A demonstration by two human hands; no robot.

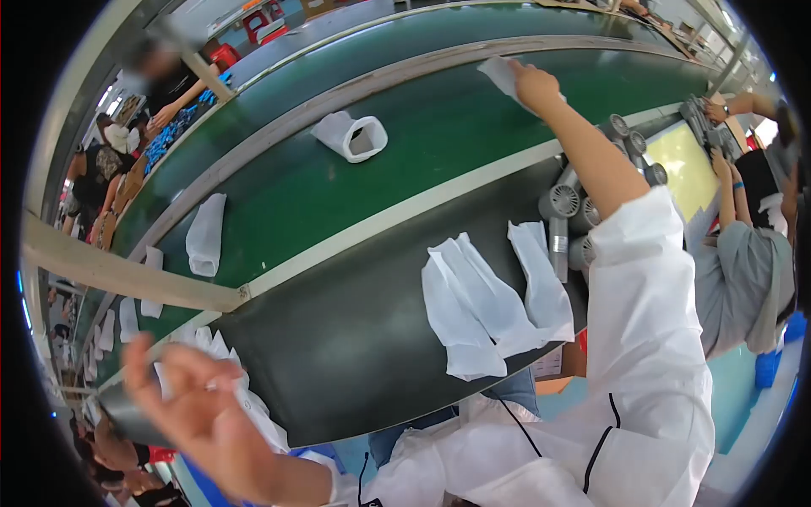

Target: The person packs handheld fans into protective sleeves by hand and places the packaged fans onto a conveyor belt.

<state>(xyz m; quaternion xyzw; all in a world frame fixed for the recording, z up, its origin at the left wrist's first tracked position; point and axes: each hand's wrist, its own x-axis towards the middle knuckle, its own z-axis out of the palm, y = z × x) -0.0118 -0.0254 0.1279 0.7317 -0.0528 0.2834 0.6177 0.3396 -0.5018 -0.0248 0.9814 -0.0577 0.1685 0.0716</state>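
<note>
My right hand [538, 89] reaches out over the green conveyor belt [422, 127], its fingers closed on a thin white sleeve bag [498, 74]. At the lower left my left hand [203, 414] is raised and slightly blurred, fingers apart and curled, with nothing seen in it. Behind it, more white bags [258, 410] lie on the dark worktop [338, 355], partly hidden. Nearer my body, several flat white bags [473, 308] rest on the worktop. Grey hair dryers [559, 203] with round grilles are grouped beside my right forearm.
An open-mouthed white bag [351, 135] lies on the belt, with another bag [205, 235] and several more further left. A pale metal post [135, 270] crosses at left. On the right, a co-worker's hands [718, 114] touch grey items. Another person [169, 84] is across the belt.
</note>
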